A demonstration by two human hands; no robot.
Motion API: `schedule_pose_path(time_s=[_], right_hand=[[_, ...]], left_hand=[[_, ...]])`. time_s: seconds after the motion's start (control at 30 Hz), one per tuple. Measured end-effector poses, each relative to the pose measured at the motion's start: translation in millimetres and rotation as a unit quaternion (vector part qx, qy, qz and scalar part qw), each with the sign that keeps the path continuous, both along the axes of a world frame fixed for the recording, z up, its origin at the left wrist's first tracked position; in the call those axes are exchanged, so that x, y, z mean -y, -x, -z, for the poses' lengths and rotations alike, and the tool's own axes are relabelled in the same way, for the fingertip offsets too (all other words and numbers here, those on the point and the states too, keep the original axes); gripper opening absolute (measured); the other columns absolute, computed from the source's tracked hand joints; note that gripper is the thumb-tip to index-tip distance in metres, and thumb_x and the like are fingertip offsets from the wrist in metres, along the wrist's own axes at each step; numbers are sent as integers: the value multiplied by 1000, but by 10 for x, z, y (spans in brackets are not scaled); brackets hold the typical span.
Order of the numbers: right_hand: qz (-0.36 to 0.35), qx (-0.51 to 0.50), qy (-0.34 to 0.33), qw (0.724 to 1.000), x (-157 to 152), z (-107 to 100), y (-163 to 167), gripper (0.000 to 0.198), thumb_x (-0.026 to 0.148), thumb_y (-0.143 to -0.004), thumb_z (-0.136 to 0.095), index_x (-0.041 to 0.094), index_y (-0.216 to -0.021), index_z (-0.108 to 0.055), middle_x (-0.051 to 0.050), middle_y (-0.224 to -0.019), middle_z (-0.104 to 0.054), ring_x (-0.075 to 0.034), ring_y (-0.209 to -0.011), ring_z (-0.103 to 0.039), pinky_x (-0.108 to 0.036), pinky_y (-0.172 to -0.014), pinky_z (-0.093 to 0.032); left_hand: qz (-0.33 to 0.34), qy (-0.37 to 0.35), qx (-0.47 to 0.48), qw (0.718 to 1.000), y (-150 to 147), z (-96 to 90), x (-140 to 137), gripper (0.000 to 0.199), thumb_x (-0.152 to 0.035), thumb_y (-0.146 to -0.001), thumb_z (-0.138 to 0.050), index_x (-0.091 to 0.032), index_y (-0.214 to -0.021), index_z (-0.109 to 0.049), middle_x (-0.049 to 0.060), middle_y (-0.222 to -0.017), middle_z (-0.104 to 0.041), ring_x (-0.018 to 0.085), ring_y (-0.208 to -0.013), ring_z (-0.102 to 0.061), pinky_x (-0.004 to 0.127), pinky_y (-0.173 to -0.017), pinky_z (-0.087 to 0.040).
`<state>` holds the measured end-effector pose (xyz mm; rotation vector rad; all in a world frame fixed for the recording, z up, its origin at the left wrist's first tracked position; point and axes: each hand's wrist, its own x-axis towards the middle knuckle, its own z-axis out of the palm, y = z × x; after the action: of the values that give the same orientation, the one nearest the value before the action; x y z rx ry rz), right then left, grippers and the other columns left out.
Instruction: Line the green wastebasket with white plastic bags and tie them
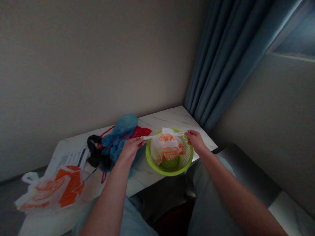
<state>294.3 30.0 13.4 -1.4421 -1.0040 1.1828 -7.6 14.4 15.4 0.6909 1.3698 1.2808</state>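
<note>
Two bare hands pull a white plastic bag's handles taut above a lime-green basket point(169, 170) that sits on the near right part of the marble-patterned surface point(172, 118). The left hand point(131, 148) closes its grip on one stretched handle at about 9 o'clock from the basket, fingers pinched tight around the thin white strip. The right hand point(195, 139) pinches the other end at about 2 o'clock from the basket, its fingers shut on the strip as well. Between them the white bag with orange print point(167, 147) hangs down into the basket, its body bunched and resting inside the rim. At 9 o'clock from the left hand lies a crumpled blue bag point(121, 132), touching a red bag point(141, 131) that shows beside it at 3 o'clock, and a black bag point(94, 152) lies against the blue one's far-left edge. Farther out at 8 o'clock, a second white and orange bag point(56, 190) droops over the surface's near left corner. A blue curtain point(221, 62) hangs at 1 o'clock, behind the surface.
</note>
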Motion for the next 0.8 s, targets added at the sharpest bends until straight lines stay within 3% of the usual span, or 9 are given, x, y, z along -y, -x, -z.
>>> schedule_pose_path(time_s=[0.17, 0.27, 0.4, 0.57, 0.7, 0.8], right_hand=[[90, -5, -7, 996, -9, 29, -143, 25, 39, -59, -69, 20, -68, -57, 7, -51, -41, -10, -48, -38, -23, -42, -34], [104, -13, -6, 994, -13, 35, -165, 24, 39, -61, -69, 20, -70, -58, 7, -51, -39, -10, -47, -38, -24, -43, -36], [89, -17, -33, 995, -33, 21, -165, 26, 40, -63, -70, 19, -71, -57, 7, -52, -41, -9, -46, -38, -25, -44, -37], [46, -21, -63, 997, -60, -49, -192, 30, 45, -65, -71, 20, -74, -57, 6, -57, -46, -9, -48, -39, -24, -45, -36], [-4, -19, -98, 995, -34, -72, -158, 27, 44, -69, -70, 19, -70, -59, 4, -62, -51, -11, -57, -45, -25, -55, -41], [-38, -4, -120, 992, -1, -53, -72, 26, 44, -75, -67, 19, -69, -61, 1, -67, -55, -13, -65, -51, -26, -64, -44]], left_hand=[[-43, 7, 13, 999, -16, -7, 14, 15, -11, -57, -83, -10, -65, -70, 6, -68, -68, 13, -62, -60, 27, -64, -52], [-47, 9, 17, 999, -11, -1, 7, 12, -8, -60, -80, -10, -66, -70, 6, -69, -67, 12, -63, -61, 27, -66, -53], [-12, 1, 8, 1000, 23, 10, 17, 13, -15, -62, -79, -10, -69, -69, 6, -70, -67, 12, -65, -62, 26, -67, -52], [37, -7, -22, 999, -4, 10, 105, 32, -33, -62, -81, -15, -83, -67, 6, -76, -70, 16, -69, -65, 23, -56, -44], [24, -27, -16, 999, -100, -3, 146, 34, -41, -65, -78, -17, -84, -64, 3, -74, -68, 14, -65, -62, 22, -54, -41], [-23, -50, -70, 996, -163, 43, 114, 30, -41, -68, -75, -17, -83, -63, 2, -73, -66, 14, -65, -60, 23, -54, -40]])
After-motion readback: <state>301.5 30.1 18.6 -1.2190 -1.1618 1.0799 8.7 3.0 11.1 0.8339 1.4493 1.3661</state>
